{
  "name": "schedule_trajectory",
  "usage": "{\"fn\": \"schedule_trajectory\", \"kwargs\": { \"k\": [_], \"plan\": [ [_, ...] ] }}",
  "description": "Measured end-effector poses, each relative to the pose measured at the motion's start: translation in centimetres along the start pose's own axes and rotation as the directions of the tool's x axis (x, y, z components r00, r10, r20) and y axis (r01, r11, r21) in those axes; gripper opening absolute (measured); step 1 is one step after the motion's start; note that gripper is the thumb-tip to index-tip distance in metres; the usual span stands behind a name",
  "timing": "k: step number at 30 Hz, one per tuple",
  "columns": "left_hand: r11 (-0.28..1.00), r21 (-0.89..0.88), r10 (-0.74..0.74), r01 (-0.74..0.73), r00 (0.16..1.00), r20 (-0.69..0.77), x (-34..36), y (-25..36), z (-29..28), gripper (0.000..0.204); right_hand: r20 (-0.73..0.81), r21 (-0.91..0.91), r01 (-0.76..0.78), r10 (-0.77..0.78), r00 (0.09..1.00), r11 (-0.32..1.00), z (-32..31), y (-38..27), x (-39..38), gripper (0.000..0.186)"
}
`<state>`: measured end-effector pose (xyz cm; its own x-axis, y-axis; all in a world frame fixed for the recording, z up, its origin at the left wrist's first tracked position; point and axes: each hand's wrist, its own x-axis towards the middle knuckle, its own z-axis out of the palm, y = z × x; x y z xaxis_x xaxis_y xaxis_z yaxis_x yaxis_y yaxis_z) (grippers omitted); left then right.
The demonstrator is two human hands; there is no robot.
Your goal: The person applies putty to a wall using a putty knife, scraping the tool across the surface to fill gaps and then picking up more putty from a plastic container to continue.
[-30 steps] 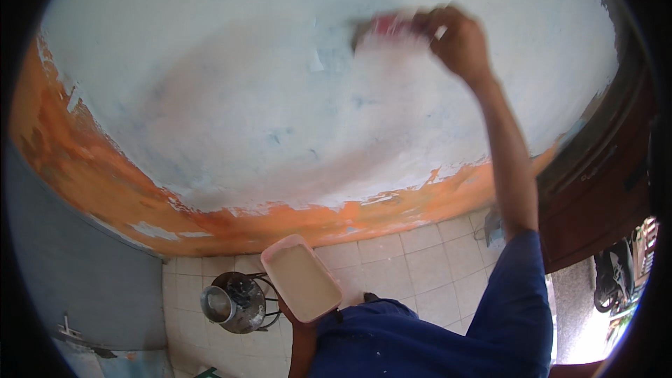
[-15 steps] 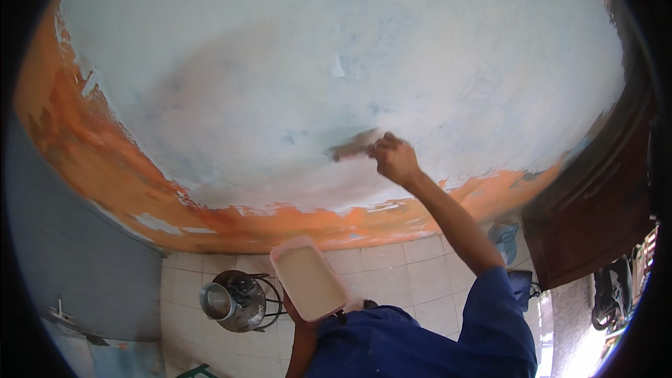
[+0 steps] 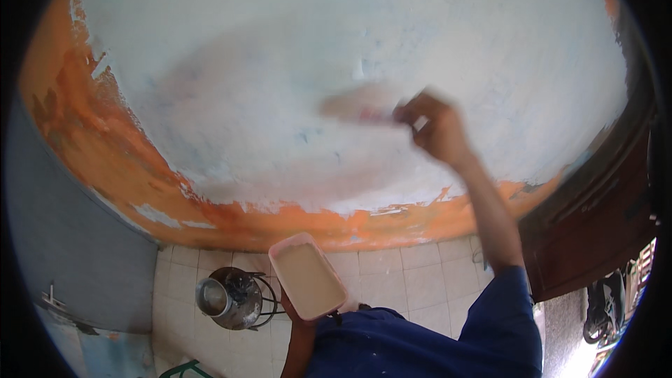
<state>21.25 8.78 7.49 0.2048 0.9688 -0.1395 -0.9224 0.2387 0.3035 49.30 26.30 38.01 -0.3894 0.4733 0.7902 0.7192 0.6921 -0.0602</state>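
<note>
A flat paintbrush [image 3: 357, 106], smeared by motion, is pinched by its handle in my right hand [image 3: 441, 129]. Its wide bristle end points left, over the pale whitish coat [image 3: 231, 35] on the wall; whether it touches the wall I cannot tell. Low in front of my body, my left hand [image 3: 295, 313] grips a pink rectangular tub [image 3: 291, 241] from its left side. Thick cream-coloured paint [image 3: 308, 280] lies inside the tub. Most of the left hand's fingers are hidden under and behind the tub.
Orange wall [image 3: 231, 220] borders the pale coat along its bottom and left. A round metal pot [image 3: 238, 297] sits by a dark metal stand on the tiled floor [image 3: 385, 294]. A grey door-like panel [image 3: 84, 238] stands left, a dark brown wooden piece [image 3: 595, 238] right, a motorcycle [image 3: 605, 304] beyond.
My right hand and the brush have moved up, and the hand has shifted right, with the brush lying flatter. The left hand and tub stay nearly in place.
</note>
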Motion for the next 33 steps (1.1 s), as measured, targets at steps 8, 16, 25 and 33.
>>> {"fn": "schedule_trajectory", "kwargs": {
  "k": [8,16,25,33],
  "plan": [
    [1.0,0.011,-0.024,0.024,0.998,0.05,0.1,0.4,-0.8,0.074,0.193,-0.282,0.01,0.047,0.98,0.959,11.8,3.3,-5.2,0.016],
    [1.0,0.002,-0.026,0.026,0.999,0.023,-0.1,0.3,-2.3,0.075,-0.237,-0.503,-0.039,-0.094,0.967,0.863,-7.8,2.2,13.9,0.029],
    [1.0,-0.019,0.019,-0.019,1.0,-0.007,-0.5,0.3,-4.3,0.077,-0.2,-0.189,0.016,-0.054,0.978,0.982,-0.3,-0.1,2.1,0.023],
    [1.0,-0.017,-0.01,0.009,1.0,-0.026,-1.6,1.2,-4.5,0.081,-0.063,0.91,-0.332,0.875,0.48,0.247,7.8,-6.0,-6.4,0.011]
  ]
}}
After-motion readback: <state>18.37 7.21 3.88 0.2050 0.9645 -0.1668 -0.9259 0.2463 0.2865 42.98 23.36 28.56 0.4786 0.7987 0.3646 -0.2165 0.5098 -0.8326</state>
